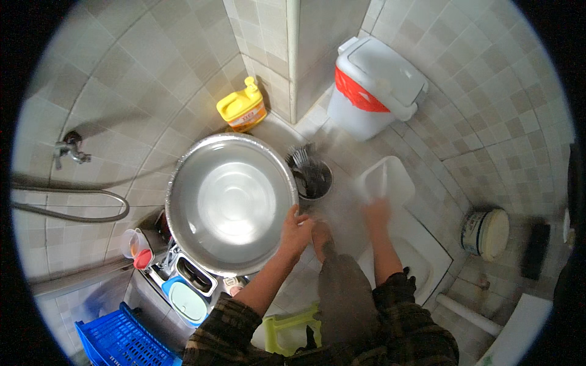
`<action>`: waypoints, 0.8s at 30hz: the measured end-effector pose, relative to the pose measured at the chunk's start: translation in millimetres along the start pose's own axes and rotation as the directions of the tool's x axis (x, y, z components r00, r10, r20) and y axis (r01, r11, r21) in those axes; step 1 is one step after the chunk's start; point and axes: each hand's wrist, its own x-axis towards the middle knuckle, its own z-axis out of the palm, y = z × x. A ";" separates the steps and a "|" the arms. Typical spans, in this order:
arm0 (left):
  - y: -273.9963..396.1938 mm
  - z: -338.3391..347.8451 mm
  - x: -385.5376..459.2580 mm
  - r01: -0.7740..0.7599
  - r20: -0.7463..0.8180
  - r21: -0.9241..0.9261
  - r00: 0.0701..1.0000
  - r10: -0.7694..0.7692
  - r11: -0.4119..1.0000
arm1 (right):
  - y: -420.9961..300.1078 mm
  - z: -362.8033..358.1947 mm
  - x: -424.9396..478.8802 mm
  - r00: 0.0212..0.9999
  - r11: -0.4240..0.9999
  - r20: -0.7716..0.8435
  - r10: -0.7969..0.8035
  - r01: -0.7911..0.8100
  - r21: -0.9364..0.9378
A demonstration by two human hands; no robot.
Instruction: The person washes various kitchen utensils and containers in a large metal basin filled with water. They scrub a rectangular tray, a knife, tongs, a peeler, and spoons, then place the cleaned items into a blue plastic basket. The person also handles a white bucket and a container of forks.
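Observation:
A large round metal basin [233, 203] with clear liquid in it stands before me. My left hand [296, 233] is at its right rim, the thumb over the edge. My right hand [377, 215], blurred, grips the near edge of a white plastic container [393, 180]. Between the basin and that container stands a round metal pot [326, 178] holding several forks [301, 158] and dark-handled cutlery. My bare foot [322, 235] is on the wet floor just right of my left hand.
A yellow jug [242, 107] stands behind the basin, a lidded white bin [371, 87] at the back right. Left are lunch containers [187, 299], a blue crate [123, 338] and a wall tap [71, 151]. A white squat-toilet pan [432, 256] and a lidded bucket [485, 233] lie right. A green stool [279, 334] is below me.

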 end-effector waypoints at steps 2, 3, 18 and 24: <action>-1.5 -10.2 -8.2 -0.016 -0.007 0.019 1.000 0.016 1.000 | 10.6 2.7 -1.1 0.992 0.999 -0.118 0.033 -0.034 -0.005; -1.0 -18.7 -12.6 -0.018 -0.021 0.007 1.000 0.018 1.000 | 13.5 6.0 -4.2 0.987 0.999 -0.155 0.036 -0.035 0.013; 59.8 -61.7 -112.1 0.019 -0.055 -0.260 0.998 -0.034 0.965 | 90.8 -217.7 -20.6 0.928 -0.097 0.101 0.357 -0.071 0.993; 64.6 -64.7 -140.5 0.024 -0.041 -0.312 0.998 -0.039 0.950 | 106.9 -281.2 -34.0 0.956 -0.548 0.165 0.243 -0.005 0.836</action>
